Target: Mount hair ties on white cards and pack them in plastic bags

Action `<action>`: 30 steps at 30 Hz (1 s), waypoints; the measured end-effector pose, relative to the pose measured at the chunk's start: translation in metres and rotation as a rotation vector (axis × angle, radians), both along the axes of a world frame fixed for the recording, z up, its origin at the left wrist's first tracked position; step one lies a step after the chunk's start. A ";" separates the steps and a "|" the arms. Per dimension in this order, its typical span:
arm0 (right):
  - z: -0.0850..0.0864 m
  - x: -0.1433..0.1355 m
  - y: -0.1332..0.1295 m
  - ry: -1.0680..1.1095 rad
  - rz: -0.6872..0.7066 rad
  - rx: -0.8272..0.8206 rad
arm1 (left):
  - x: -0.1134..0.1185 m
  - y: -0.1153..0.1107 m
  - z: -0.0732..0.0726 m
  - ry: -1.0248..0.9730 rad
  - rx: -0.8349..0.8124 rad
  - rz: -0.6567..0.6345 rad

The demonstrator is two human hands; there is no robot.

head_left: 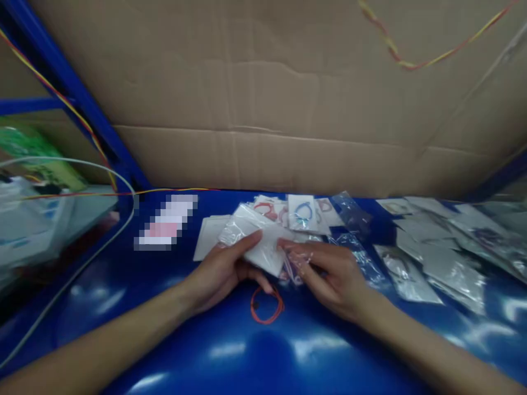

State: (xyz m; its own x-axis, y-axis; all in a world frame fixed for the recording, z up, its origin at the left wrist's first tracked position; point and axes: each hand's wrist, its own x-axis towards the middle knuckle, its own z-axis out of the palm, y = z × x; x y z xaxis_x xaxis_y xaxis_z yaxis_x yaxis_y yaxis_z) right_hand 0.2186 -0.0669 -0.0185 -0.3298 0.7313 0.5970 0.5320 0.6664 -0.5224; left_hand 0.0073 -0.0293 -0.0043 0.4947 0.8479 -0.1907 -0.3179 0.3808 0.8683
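A white card in a clear plastic bag [269,251] is held over the middle of the blue table. My left hand [224,271] grips its left side, thumb on top and fingers beneath. The fingers of my right hand [331,274] are closed on crinkled clear plastic at the bag's right end. Just below my left fingertips lies a coiled red cord bracelet [267,307] on the table. Behind the bag are white cards with red cord loops [264,209] and a packet with a blue cord loop [303,213]. White cards [209,233] lie by my left hand.
Flat packets with cards [448,263] are piled at the right. Clear plastic bags [360,255] lie behind my right hand. A pale cable [93,238] curves down the left side, and a cardboard wall [267,99] closes off the back. Yellow-red wires [407,66] hang above.
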 end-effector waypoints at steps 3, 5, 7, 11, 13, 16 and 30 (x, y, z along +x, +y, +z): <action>0.000 0.004 0.000 -0.110 0.108 0.080 | -0.001 0.001 0.000 0.010 0.033 -0.011; 0.001 0.004 -0.001 -0.187 0.114 0.115 | -0.001 0.000 -0.001 0.021 0.071 -0.022; 0.003 0.003 -0.001 -0.267 0.061 0.128 | -0.002 -0.001 -0.002 0.037 0.119 -0.023; 0.001 0.000 -0.001 -0.245 0.004 0.234 | -0.002 -0.002 -0.005 0.100 0.151 -0.011; -0.002 0.001 0.000 -0.204 -0.006 0.302 | -0.002 -0.002 -0.005 0.132 0.145 -0.012; -0.006 0.004 -0.001 -0.151 -0.015 0.351 | -0.002 -0.002 -0.006 0.146 0.151 -0.017; 0.000 -0.002 -0.002 -0.037 0.104 0.144 | 0.001 -0.004 -0.006 0.144 0.139 -0.097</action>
